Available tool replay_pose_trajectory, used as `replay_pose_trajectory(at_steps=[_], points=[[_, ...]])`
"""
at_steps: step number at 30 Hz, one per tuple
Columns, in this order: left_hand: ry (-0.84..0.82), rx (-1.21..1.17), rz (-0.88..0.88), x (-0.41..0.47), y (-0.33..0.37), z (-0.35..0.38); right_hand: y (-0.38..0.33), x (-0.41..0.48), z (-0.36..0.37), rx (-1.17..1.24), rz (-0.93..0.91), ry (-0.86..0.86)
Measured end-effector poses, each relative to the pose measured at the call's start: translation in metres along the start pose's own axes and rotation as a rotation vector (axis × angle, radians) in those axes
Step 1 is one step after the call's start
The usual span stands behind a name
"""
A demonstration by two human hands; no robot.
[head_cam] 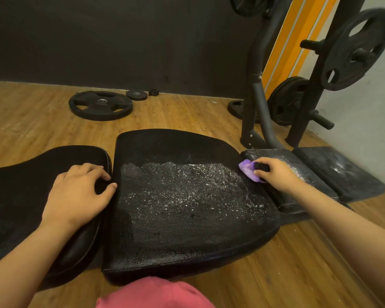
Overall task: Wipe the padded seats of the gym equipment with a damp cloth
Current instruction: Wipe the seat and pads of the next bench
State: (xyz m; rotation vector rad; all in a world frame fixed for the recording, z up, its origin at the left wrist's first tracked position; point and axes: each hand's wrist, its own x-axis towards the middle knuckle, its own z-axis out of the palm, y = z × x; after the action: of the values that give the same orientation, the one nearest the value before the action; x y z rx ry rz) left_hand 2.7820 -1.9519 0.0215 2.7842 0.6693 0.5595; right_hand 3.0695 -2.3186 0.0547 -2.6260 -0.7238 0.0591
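Note:
A wide black padded seat (182, 223) fills the middle, its top glistening with wet droplets across the centre. To its left lies a second black pad (20, 187), where my left hand (78, 194) rests with fingers curled over the pad's right edge. My right hand (273, 173) grips a purple cloth (248, 172) at the seat's far right edge, by a narrower wet pad (298, 172).
A further dusty pad (342, 174) lies at the right near the wall. A black weight rack (309, 90) with plates stands behind. Loose weight plates (100, 105) lie on the wooden floor at the back left. A pink garment (156, 294) shows at the bottom.

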Motion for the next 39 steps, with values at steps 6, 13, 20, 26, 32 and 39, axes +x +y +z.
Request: replay_pose_trajectory(at_steps=[6, 13, 20, 26, 32, 39], points=[[0.003, -0.011, -0.006, 0.0, 0.002, 0.0, -0.019, -0.025, 0.0, -0.031, -0.17, -0.08], [-0.004, -0.008, 0.012, 0.0, -0.001, 0.002, -0.006, -0.048, -0.008, -0.116, -0.305, -0.175], [0.014, -0.009, 0.012, 0.0, 0.0, 0.001, -0.018, 0.029, 0.016, -0.244, -0.24, -0.017], [0.023, -0.014, 0.016, 0.002, -0.002, 0.003, -0.042, 0.03, 0.022, -0.13, -0.275, -0.055], [0.026, -0.015, 0.014, 0.0, -0.001, 0.003, -0.033, 0.006, 0.004, -0.088, -0.301, -0.17], [0.023, -0.022, -0.001, 0.0, -0.001, 0.004, -0.054, 0.028, -0.013, -0.161, -0.371, -0.348]])
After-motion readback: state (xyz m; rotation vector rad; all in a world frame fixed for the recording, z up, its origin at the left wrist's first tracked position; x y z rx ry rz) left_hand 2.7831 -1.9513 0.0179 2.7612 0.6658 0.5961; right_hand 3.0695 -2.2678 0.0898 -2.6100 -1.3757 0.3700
